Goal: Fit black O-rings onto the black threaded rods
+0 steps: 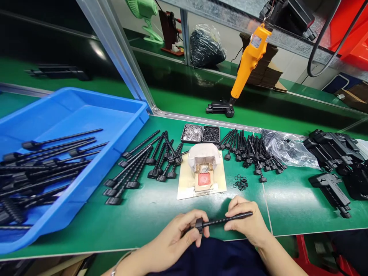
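Item, left to right: my left hand [175, 237] pinches the knobbed head of one black threaded rod [222, 220]. The rod spans across to my right hand [244, 222], whose fingers close around its far end, I think. Beyond both hands: a fixture card [189, 186] and loose O-rings [240, 183].

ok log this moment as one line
left hand: grips rod head | right hand: pinches black threaded rod | above green table
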Available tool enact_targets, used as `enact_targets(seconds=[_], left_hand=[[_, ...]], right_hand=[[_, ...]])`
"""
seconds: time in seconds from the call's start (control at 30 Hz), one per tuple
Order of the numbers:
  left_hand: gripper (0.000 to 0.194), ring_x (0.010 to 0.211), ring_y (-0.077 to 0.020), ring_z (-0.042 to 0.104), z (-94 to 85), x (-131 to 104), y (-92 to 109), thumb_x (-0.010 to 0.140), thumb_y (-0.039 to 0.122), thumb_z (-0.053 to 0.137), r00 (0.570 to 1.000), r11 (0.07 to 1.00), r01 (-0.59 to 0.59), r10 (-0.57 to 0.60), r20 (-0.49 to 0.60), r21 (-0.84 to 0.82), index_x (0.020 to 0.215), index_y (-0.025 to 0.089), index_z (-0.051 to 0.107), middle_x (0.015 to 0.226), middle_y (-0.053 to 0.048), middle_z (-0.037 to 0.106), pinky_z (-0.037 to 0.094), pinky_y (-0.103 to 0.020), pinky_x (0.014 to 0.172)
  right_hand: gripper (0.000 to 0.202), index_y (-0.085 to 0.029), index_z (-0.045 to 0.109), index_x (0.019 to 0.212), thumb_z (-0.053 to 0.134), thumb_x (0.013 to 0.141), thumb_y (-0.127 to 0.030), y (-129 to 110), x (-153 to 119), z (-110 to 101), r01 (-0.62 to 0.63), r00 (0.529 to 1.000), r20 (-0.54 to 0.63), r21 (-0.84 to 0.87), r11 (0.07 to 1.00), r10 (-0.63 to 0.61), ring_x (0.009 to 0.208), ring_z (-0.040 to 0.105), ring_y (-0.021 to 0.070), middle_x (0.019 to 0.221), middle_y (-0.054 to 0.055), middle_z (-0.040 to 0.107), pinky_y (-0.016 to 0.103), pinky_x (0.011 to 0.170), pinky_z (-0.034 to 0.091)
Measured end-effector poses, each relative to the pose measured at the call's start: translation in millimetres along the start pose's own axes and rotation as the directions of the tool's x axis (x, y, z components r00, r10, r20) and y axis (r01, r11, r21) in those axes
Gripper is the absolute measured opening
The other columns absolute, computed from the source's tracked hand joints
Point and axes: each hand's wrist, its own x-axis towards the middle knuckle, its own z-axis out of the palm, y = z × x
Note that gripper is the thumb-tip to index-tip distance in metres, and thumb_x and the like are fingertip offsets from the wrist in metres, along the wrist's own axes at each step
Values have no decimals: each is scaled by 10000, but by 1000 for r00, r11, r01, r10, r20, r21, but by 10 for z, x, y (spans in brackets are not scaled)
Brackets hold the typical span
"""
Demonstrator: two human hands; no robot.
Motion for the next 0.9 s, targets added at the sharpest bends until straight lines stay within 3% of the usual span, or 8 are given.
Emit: enact_targets(seconds=[0.17,0.3,0.37,0.53,0.6,0.73,0.8,0.9], left_hand=[[487,588,-105,527,62,56,50,889,640,519,999,970,15,-23,-29,-242,993,166,562,891,-59,654,399,-250,616],[545,551,-106,540,148,129,101,849,683,541,1000,960,13,-11,7,-279,962,153,602,847,-67,685,417,-252,607],[591,540,-121,563,179,151,88,824,716,537,1000,964,20,-21,-3,-265,954,148,636,759,-48,681,449,-268,615],[574,592,-175,618,199,153,-44,828,670,583,959,976,7,-68,-275,-215,1008,143,727,672,-48,694,523,-306,622],[535,632,-198,643,201,152,-88,825,639,614,926,981,4,-77,-369,-195,992,150,755,683,-64,719,557,-331,654],[462,703,-226,689,215,169,-113,754,571,734,902,984,-13,-65,-426,-178,966,163,777,788,-83,767,601,-361,715],[474,730,-242,710,218,175,-114,697,551,791,902,985,-24,-53,-429,-173,973,166,775,820,-83,777,618,-373,731],[431,749,-263,734,198,166,-132,695,553,788,875,995,-10,-38,-483,-96,915,182,782,839,-80,787,641,-377,731]], right_hand=[[303,-264,802,804,907,587,-448,-1,-18,75,66,997,-38,105,992,-62,528,551,108,659,-4,620,207,461,458],[109,-270,800,778,860,690,-293,-62,-13,203,87,995,46,-38,996,-85,604,620,141,708,14,672,240,545,529],[95,-287,795,784,837,711,-244,-79,-13,317,91,994,71,-63,994,-86,546,609,124,720,-4,665,233,507,534],[249,-322,781,932,733,791,-123,-57,-3,455,217,976,70,-173,961,-208,653,670,146,793,-3,691,235,576,577],[324,-323,761,1018,673,827,-76,-11,0,444,346,938,81,-266,900,-336,685,674,149,816,9,691,234,588,578],[483,-302,658,1233,605,854,-9,138,-30,408,569,801,140,-485,665,-583,680,667,159,851,49,683,260,594,576],[506,-274,593,1316,574,875,-26,192,-57,404,600,767,201,-559,572,-609,724,672,189,889,82,694,297,611,577],[447,-213,554,1344,498,920,-84,196,-79,430,623,754,282,-595,508,-594,767,675,223,920,119,706,331,617,579]])
